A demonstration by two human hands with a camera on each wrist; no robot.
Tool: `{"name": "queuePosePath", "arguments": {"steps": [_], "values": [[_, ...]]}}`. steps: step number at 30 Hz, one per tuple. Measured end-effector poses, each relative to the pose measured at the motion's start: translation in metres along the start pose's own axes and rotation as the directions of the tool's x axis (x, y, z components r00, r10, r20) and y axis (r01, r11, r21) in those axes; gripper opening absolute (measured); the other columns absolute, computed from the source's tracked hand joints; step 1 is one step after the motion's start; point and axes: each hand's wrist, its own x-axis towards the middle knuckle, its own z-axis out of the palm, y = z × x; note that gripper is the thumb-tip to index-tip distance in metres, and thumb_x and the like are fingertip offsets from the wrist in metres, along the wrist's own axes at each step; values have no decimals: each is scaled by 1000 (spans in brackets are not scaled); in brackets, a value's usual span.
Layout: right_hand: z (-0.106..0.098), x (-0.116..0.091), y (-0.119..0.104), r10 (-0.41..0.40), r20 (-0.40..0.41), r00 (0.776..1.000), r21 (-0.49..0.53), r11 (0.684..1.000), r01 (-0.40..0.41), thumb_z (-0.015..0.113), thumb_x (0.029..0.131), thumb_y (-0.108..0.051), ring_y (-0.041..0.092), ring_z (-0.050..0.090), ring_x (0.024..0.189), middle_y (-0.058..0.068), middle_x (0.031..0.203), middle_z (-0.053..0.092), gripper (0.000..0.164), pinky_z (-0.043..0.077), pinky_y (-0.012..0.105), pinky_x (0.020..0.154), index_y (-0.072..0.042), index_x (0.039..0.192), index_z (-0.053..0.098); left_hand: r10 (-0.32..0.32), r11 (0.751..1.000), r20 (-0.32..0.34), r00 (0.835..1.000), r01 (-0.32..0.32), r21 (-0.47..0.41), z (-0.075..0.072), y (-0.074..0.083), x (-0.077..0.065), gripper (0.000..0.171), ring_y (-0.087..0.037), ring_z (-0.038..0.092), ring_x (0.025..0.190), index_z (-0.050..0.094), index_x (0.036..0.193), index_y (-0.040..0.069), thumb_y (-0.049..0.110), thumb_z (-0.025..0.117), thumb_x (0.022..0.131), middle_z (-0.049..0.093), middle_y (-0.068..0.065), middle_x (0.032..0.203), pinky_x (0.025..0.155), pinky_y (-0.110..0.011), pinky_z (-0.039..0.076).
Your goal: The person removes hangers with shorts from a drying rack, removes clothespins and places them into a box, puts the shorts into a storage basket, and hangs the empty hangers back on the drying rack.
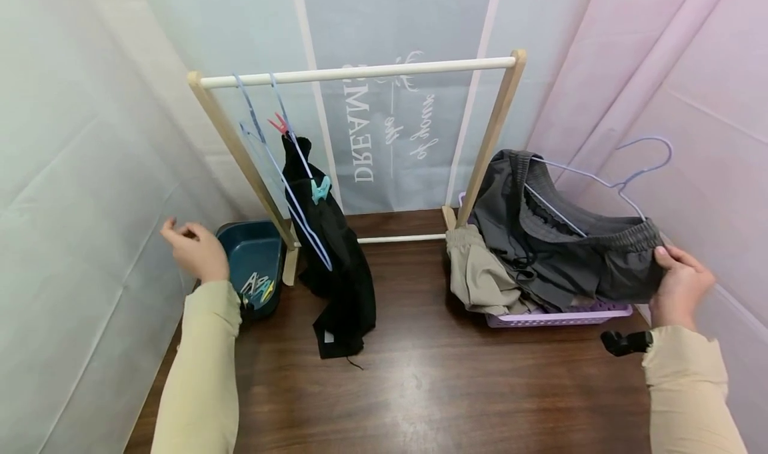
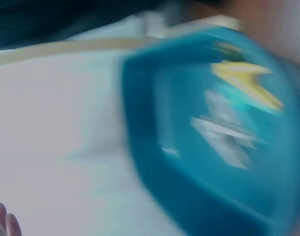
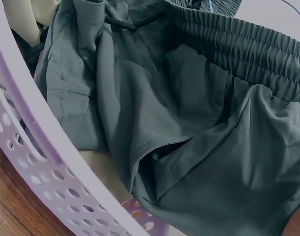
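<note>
On the right, my right hand (image 1: 681, 287) grips the side of a pair of dark grey shorts (image 1: 576, 261) just below the elastic waistband. A light blue hanger (image 1: 627, 181) sits inside that waistband, its hook standing out above. The shorts lie partly over a purple perforated basket (image 1: 558, 319); the right wrist view shows their folds against the basket's rim (image 3: 71, 167). My left hand (image 1: 201, 251), fingers loosely bent, holds nothing beside a dark teal basin (image 1: 249, 234). White, green and yellow clothespins (image 1: 258, 287) lie in the basin; the left wrist view of it is blurred.
A wooden rack with a white rail (image 1: 360, 74) stands in the middle. Two blue hangers hang at its left end. Black trousers (image 1: 336, 267) hang there with a red clothespin (image 1: 279, 124) and a teal clothespin (image 1: 321, 189). Beige clothing (image 1: 480, 274) spills over the basket's left side.
</note>
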Motion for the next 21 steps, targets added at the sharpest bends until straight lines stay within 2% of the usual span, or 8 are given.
{"name": "queuePosePath", "arguments": {"steps": [3,6,9,12,15,19,21], "values": [[-2,2,1,-4,3,1000,-5,1000,4,75,70,12,8,54,58,-1,61,63,14,46,17,49,-1,64,73,1,978,-15,1000,-4,-209,-4,40,-2,29,2,47,70,47,127,21,21,35,101,47,17,76,69,-21,34],[-4,3,3,-3,3,1000,-3,1000,3,75,70,12,8,54,59,-1,61,64,14,46,17,49,-1,64,73,17,926,2,1000,-15,-376,-11,82,-13,26,-1,51,77,49,123,17,14,36,100,51,13,78,74,-20,36],[-6,3,3,-11,-1,1000,6,1000,11,75,69,13,8,54,61,-1,62,64,14,46,17,50,0,64,73,88,883,21,996,-68,-465,-11,113,-26,24,-2,52,76,51,119,15,10,37,100,54,12,77,73,-20,35],[-7,3,4,-28,2,1000,9,1000,28,75,69,14,8,53,64,0,64,65,14,46,16,51,1,65,73,183,846,46,982,-134,-516,-4,135,-39,24,-4,55,80,52,118,12,8,38,99,56,11,78,74,-20,37],[-7,3,6,-34,1,999,10,999,34,75,68,15,8,54,64,0,65,66,14,46,16,51,2,65,73,276,825,118,954,-172,-538,2,155,-53,24,-7,58,89,53,119,11,8,42,98,58,10,82,78,-20,40],[-8,4,8,-42,10,999,10,999,42,76,68,15,8,54,65,0,65,66,13,46,16,51,2,65,73,373,815,238,897,-193,-546,4,181,-75,26,-9,57,94,53,122,11,11,45,97,58,8,90,84,-22,41],[-9,4,8,-50,12,999,5,999,50,76,68,14,8,54,68,-1,68,66,12,46,16,52,2,66,74,404,819,290,867,-202,-537,5,193,-84,27,-8,56,95,52,124,11,12,45,98,59,7,94,85,-22,41]]}}
